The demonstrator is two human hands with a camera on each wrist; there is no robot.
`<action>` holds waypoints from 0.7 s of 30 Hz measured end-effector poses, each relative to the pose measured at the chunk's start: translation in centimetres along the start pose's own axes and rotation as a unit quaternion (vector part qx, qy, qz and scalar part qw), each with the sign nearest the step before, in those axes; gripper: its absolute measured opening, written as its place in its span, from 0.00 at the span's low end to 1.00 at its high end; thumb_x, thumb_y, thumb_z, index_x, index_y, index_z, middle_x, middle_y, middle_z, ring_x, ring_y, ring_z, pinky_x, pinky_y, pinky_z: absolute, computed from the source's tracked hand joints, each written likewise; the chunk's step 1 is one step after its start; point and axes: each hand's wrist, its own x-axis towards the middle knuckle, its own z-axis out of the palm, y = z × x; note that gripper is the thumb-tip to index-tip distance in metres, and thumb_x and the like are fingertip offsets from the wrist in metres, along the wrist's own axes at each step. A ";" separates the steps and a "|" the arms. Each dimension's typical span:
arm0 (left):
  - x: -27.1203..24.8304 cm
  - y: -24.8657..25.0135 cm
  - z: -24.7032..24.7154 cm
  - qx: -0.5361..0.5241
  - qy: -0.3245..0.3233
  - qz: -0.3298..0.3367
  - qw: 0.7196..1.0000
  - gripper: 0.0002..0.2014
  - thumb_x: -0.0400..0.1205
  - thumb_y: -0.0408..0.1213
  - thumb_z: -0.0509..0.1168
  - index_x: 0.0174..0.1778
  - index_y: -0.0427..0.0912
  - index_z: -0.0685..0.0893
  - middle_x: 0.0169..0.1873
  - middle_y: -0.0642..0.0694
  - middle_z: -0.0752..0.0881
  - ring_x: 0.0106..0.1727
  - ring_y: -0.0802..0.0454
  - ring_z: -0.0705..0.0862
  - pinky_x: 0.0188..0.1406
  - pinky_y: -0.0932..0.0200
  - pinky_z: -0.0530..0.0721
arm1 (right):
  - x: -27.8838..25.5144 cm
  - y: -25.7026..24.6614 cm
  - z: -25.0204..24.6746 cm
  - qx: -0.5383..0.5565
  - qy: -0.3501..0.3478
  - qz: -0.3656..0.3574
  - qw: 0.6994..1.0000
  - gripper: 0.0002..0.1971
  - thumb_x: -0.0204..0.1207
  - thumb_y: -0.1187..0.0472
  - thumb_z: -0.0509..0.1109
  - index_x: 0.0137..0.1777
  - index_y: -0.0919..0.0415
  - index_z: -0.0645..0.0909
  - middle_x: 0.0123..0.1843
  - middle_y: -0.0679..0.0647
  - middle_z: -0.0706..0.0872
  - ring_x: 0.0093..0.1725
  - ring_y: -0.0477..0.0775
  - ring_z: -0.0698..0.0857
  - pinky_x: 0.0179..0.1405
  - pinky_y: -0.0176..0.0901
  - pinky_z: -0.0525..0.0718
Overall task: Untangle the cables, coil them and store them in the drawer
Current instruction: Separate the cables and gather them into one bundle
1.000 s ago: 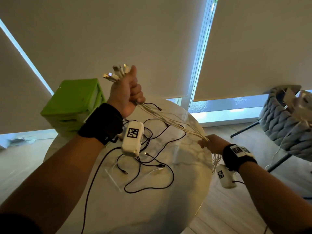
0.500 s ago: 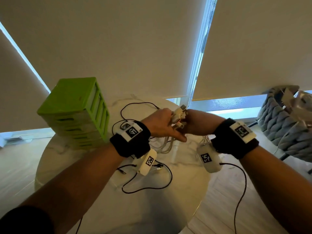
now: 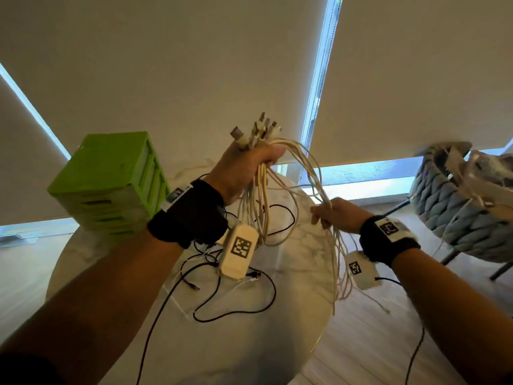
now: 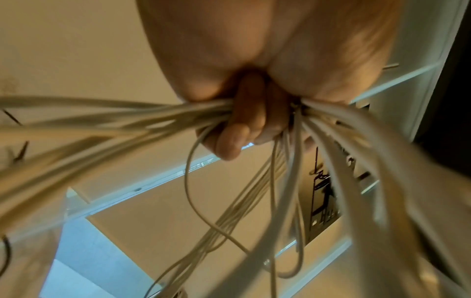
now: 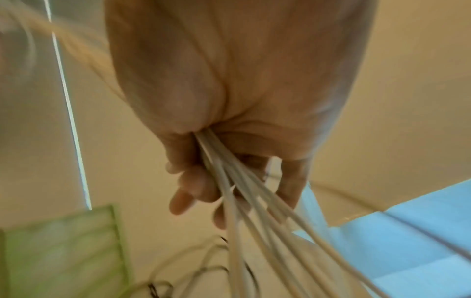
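My left hand (image 3: 249, 168) is raised above the round table and grips a bundle of white cables (image 3: 299, 162), their plug ends sticking up out of the fist. One loop of the bundle hangs below that hand. The strands arc over to my right hand (image 3: 330, 215), which holds them lower, at the table's right edge; their tails dangle past the rim. In the left wrist view curled fingers (image 4: 239, 129) clamp the white cables (image 4: 114, 121). In the right wrist view the white cables (image 5: 242, 191) run out of the closed palm. Black cables (image 3: 236, 309) lie loose on the table.
A green drawer unit (image 3: 111, 184) stands at the back left of the marble table (image 3: 299, 287). A grey woven chair (image 3: 458, 207) sits to the right on the wooden floor. Window blinds fill the background.
Half a second ago both hands met low over the table at the plug ends. Now the left hand has risen with the bundle and the right has slid down and right along the strands.
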 end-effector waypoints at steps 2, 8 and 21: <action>0.1 1.0 0.0 -0.057 0.007 0.001 0.998 0.21 0.80 0.33 0.66 0.19 0.47 0.79 0.18 0.53 0.72 0.18 0.59 0.69 0.20 0.64 0.72 | 0.2 3.0 1.0 -0.044 0.006 0.048 0.998 0.21 0.84 0.50 0.61 0.34 0.58 0.86 0.33 0.55 0.84 0.37 0.56 0.82 0.45 0.46 0.77; -0.5 2.2 0.8 -0.082 -0.013 0.026 0.996 0.20 0.83 0.30 0.63 0.23 0.45 0.78 0.18 0.53 0.72 0.18 0.58 0.68 0.18 0.65 0.72 | -0.7 6.8 1.5 -0.295 0.050 0.155 0.941 0.25 0.82 0.38 0.55 0.57 0.56 0.84 0.60 0.59 0.75 0.63 0.64 0.76 0.63 0.56 0.75; -0.6 1.0 1.7 0.076 -0.026 0.043 0.996 0.17 0.79 0.36 0.69 0.22 0.46 0.80 0.19 0.55 0.75 0.22 0.59 0.73 0.26 0.64 0.73 | -2.1 10.6 -2.7 -0.217 0.206 0.234 0.925 0.14 0.81 0.61 0.65 0.58 0.74 0.81 0.58 0.69 0.83 0.56 0.67 0.83 0.50 0.48 0.78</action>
